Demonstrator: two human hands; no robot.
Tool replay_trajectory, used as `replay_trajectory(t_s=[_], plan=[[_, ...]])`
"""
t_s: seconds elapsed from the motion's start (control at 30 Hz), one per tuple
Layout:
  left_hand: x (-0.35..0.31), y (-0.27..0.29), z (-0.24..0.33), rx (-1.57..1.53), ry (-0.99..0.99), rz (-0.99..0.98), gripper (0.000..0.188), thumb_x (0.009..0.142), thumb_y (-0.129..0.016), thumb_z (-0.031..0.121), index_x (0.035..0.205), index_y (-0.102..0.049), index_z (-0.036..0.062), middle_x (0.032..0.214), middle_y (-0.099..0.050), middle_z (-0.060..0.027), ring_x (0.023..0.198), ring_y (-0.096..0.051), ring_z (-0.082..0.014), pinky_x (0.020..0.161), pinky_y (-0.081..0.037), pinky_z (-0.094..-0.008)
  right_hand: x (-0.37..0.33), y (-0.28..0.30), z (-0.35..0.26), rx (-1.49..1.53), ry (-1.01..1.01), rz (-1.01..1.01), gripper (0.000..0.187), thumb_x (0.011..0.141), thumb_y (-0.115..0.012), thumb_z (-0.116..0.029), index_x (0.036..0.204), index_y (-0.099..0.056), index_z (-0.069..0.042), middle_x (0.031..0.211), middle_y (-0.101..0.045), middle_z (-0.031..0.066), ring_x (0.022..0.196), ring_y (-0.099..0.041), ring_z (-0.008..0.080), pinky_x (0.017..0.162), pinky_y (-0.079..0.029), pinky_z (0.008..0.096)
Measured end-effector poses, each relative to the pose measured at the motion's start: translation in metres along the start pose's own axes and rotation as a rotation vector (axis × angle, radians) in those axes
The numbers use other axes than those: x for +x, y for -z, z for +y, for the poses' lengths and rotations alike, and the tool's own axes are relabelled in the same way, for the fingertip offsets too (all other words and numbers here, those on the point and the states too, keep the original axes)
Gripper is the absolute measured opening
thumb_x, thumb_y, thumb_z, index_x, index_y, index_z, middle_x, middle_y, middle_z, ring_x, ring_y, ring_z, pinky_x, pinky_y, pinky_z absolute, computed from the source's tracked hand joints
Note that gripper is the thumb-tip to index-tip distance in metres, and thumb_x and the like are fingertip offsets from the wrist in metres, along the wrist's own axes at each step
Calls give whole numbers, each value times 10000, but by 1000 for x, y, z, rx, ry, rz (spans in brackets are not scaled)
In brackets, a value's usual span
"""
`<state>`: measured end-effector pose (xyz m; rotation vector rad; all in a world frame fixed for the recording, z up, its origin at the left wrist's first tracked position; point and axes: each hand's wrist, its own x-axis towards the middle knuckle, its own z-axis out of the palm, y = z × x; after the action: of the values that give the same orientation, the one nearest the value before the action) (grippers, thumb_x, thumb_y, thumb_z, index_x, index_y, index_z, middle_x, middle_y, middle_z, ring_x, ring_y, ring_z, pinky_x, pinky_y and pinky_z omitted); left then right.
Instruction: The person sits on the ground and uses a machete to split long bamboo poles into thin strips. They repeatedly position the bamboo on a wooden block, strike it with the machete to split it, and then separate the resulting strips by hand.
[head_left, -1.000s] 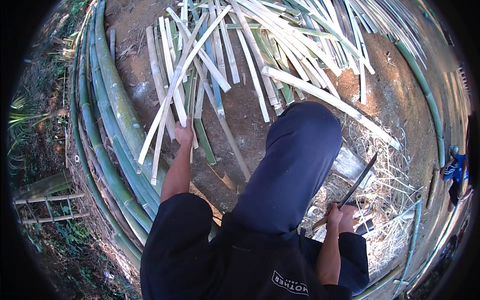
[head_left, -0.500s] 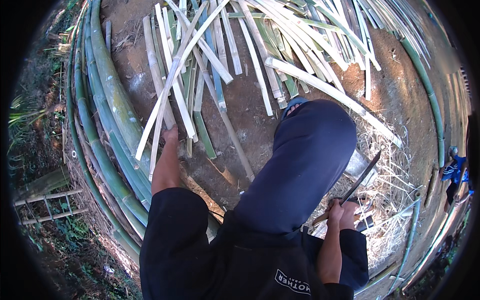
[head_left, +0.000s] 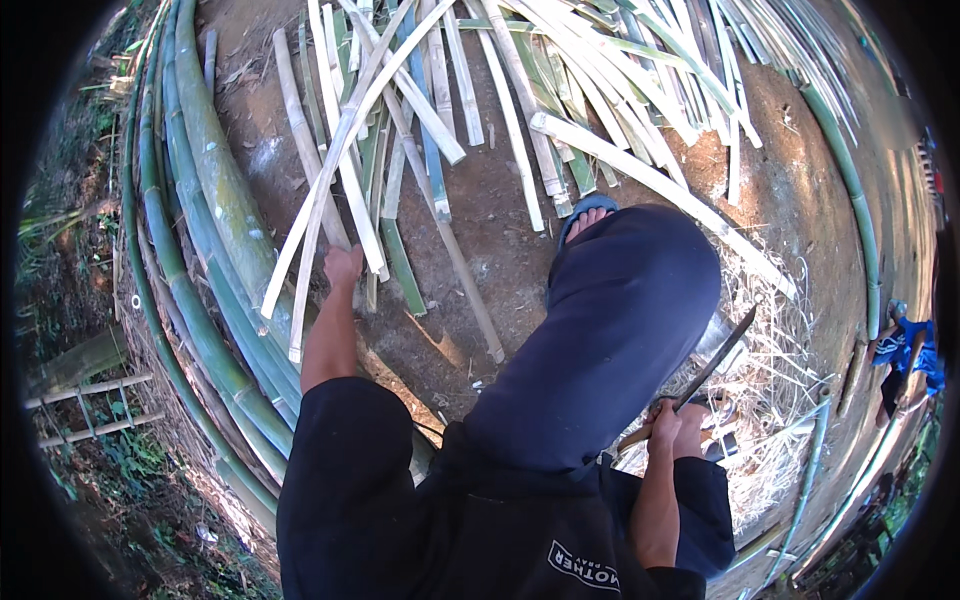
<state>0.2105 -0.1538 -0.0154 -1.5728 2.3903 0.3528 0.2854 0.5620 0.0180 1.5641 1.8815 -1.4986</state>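
My left hand (head_left: 343, 265) is closed around the near end of a pale brown bamboo strip (head_left: 300, 125) that lies on the dirt at the left. Two light split strips (head_left: 318, 215) cross over this strip just above my fingers. At the lower right my right hand (head_left: 664, 422) grips the handle of a machete, with its dark blade (head_left: 722, 352) slanting up and away to the right. The machete rests beside my bent knee, well apart from the strips.
Long green bamboo poles (head_left: 215, 170) line the left side. Many split strips (head_left: 610, 75) are heaped ahead. A thick pale strip (head_left: 665, 190) lies past my sandalled foot (head_left: 588, 218). Shavings (head_left: 785, 400) cover the right ground. Another person (head_left: 905, 352) is at the far right edge.
The view has shifted slightly, and more of my sandalled foot shows. The far end of the brown strip has swung a little left. Both hands keep their grip.
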Motion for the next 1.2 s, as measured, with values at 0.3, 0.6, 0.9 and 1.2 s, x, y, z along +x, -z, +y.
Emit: replay_trajectory(t_s=[0.3, 0.6, 0.9, 1.2], plan=[[-68, -50, -58, -63, -40, 80, 659, 933, -548, 423, 1306, -342, -79, 1139, -614, -379, 1080, -609, -512, 951, -466, -560, 13, -1, 6, 25, 16, 53, 262, 855, -659, -190, 677, -576, -16, 561, -518, 39, 432, -499, 147, 408, -410, 318], [-64, -49, -135, 117, -86, 14, 492, 982, -464, 393, 1211, -466, -42, 1079, -634, -323, 1026, -630, -484, 835, -507, -578, 20, -5, 25, 63, 19, 9, 222, 847, -676, -157, 714, -566, -17, 551, -524, 49, 413, -507, 161, 388, -410, 328], [-204, -30, 144, -310, -495, 369, 536, 939, -569, 293, 1314, -362, -29, 1320, -465, -235, 1252, -527, -395, 938, -540, -464, 53, -8, 51, 40, 77, 48, 202, 843, -672, -135, 720, -557, -23, 534, -511, 28, 401, -484, 133, 374, -383, 315], [-121, -99, 386, -1124, 46, -1261, 588, 919, -565, 97, 1387, -238, -41, 1351, -432, -279, 1281, -518, -372, 1038, -509, -440, 43, 0, 44, -18, 106, 86, 215, 836, -679, -175, 730, -573, -20, 559, -533, 28, 416, -486, 133, 389, -379, 314]])
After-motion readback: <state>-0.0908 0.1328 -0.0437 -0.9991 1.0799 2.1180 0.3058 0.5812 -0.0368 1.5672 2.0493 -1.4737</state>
